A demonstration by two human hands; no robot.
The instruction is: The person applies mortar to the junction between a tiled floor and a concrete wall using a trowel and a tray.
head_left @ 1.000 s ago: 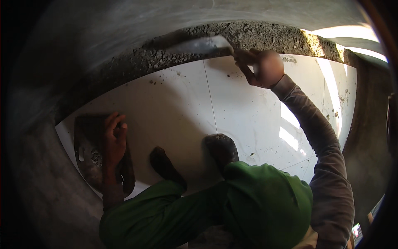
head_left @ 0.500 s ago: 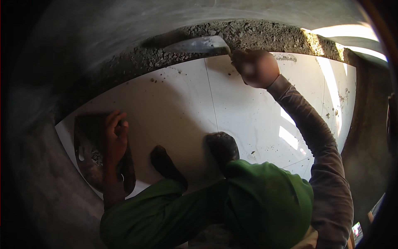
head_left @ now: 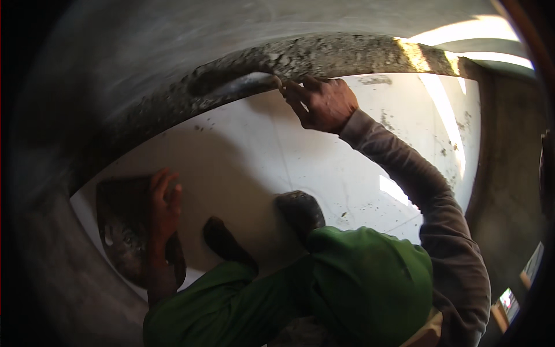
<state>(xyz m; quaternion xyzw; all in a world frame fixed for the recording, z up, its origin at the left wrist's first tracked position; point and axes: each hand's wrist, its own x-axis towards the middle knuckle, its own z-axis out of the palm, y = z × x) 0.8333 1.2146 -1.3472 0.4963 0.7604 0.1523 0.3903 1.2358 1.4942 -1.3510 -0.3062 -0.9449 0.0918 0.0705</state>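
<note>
My right hand grips the handle of a trowel, fingers wrapped round it. The trowel's long blade lies along a strip of rough grey mortar between the wall and the white floor tiles. Lower left, my left hand is held over a dark shallow pan with a cut-out handle slot and some grey residue inside. Its fingers are curved and apart, with nothing seen in them. Whether that hand touches the pan's rim I cannot tell.
A grey plastered wall curves behind the mortar strip. My dark shoes stand on the tiles, below my green trousers. Mortar crumbs dot the floor, and bright sunlight patches fall at the right.
My right hand and the trowel have moved left along the mortar strip, and the mortar there looks smoother. My left hand stays over the pan. The view has shifted slightly.
</note>
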